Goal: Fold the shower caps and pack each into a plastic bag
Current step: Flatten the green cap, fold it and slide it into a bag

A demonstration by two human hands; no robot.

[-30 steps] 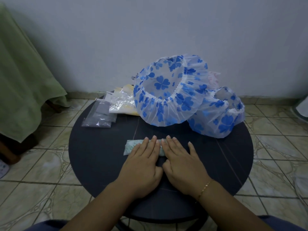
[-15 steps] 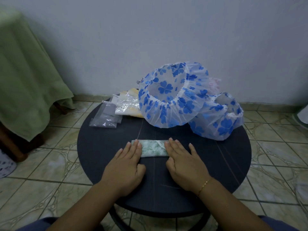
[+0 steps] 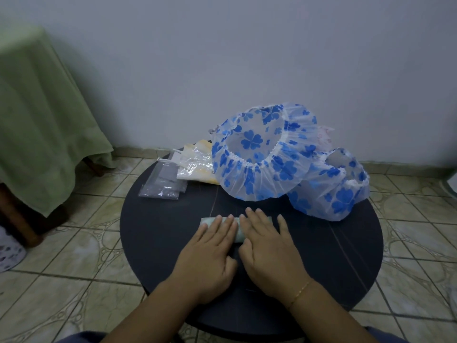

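A folded pale green shower cap (image 3: 239, 230) lies as a narrow strip on the round black table (image 3: 321, 256). My left hand (image 3: 212, 251) and my right hand (image 3: 268, 248) press flat on it, side by side, fingers straight, hiding most of it. Behind them a large blue clover-print shower cap (image 3: 262, 154) stands puffed up, with a second blue one (image 3: 331, 186) to its right. A stack of clear plastic bags (image 3: 163, 181) lies at the table's back left, beside a bagged yellow cap (image 3: 197, 164).
A pink cap (image 3: 325, 137) peeks out behind the blue ones. A green cloth (image 3: 37, 115) drapes over furniture at the left. The table stands on a tiled floor (image 3: 74, 256) near a pale wall (image 3: 247, 58).
My hands, apart at the strip's two ends half a second ago, have slid together over its middle. The view has tilted, so the table sits lower in the frame.
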